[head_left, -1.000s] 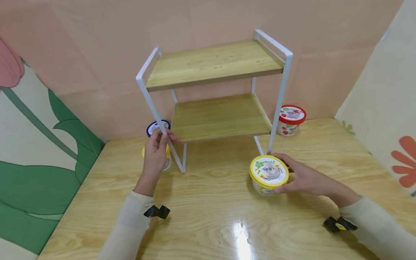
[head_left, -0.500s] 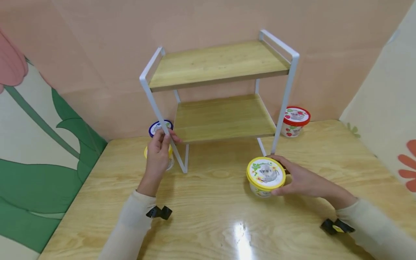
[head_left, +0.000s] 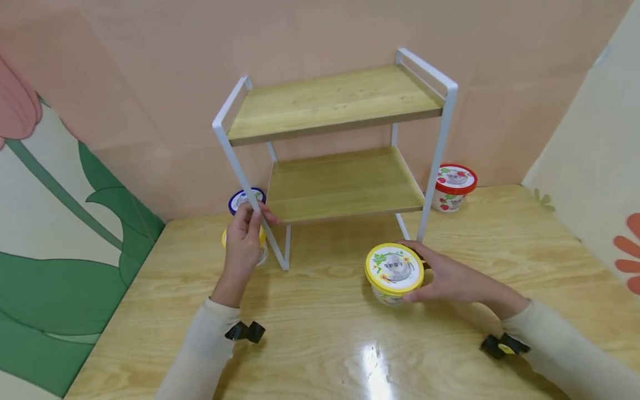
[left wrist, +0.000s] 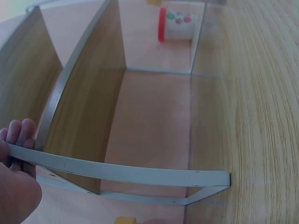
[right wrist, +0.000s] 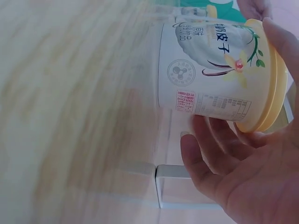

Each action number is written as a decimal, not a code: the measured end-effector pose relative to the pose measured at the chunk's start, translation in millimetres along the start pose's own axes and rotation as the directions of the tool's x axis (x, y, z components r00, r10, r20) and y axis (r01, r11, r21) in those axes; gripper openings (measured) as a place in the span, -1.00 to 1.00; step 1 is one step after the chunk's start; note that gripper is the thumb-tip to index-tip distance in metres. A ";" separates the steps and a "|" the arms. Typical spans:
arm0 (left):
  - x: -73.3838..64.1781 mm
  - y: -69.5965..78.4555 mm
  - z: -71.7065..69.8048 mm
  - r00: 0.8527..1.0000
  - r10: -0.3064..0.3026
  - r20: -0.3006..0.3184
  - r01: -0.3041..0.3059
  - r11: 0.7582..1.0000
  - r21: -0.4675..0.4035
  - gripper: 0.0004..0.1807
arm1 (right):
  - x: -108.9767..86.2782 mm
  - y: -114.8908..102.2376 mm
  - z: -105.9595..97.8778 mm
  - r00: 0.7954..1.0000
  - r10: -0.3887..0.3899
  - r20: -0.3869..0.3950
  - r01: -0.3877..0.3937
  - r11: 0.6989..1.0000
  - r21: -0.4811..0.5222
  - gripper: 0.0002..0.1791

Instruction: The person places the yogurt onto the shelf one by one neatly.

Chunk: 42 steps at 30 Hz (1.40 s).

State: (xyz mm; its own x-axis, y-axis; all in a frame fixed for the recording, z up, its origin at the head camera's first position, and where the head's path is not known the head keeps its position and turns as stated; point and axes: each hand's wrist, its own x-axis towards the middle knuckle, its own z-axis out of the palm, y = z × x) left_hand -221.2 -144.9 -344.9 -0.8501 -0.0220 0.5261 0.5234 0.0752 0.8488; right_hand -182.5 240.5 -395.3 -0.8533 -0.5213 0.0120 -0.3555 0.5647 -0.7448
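At the two-tier rack (head_left: 345, 183), left hand (head_left: 242, 239): clasped a white post (head_left: 237, 169).
Right hand (head_left: 445, 275): wrapped wide round a yellow-lidded tub (right wrist: 215, 74), before the rack's right side.
Contents: lay hidden beneath the lid (head_left: 395, 269).

1. Setting: an indoor tabletop corner, resembling a staged recording set; home or studio cannot be determined.
2. Wood-grain table (head_left: 310, 333), bearing a reflected light (head_left: 376, 372) and a two-tier shelf (head_left: 345, 186).
3. Faintly creased pink backdrop (head_left: 330, 33), behind.
4. Left panel (head_left: 45, 300) and right panel (head_left: 595, 150), both flower-decorated, flanking it.
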 end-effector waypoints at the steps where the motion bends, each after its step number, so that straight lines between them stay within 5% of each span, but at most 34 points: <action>1: 0.6 0.1 0.0 1.000 0.001 -0.001 -0.001 1.000 -0.001 -0.76 | 0.6 0.1 -0.6 1.000 0.000 0.003 0.000 1.000 0.000 0.08; 14: 4.6 -0.1 0.6 1.000 -0.026 -0.010 0.025 1.000 -0.018 -0.78 | 0.6 -4.4 5.2 0.999 -0.039 0.009 0.038 0.994 0.104 0.30; 21: 4.8 0.7 -0.3 1.000 -0.016 -0.004 0.016 0.999 -0.032 -0.78 | 1.0 -6.9 7.6 0.997 -0.073 -0.037 0.075 0.994 0.078 0.22; 42: 1.5 -0.8 0.4 1.000 -0.003 -0.007 0.003 0.999 -0.049 -0.79 | -3.5 -15.0 8.9 0.996 -0.026 -0.083 0.030 0.998 0.048 0.15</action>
State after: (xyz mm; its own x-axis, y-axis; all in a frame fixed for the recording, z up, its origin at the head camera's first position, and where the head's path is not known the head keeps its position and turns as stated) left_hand -222.9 -144.7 -344.8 -0.8512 -0.0289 0.5240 0.5234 0.0266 0.8517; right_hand -170.8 228.2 -390.1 -0.8726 -0.4807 0.0868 -0.3621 0.5175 -0.7753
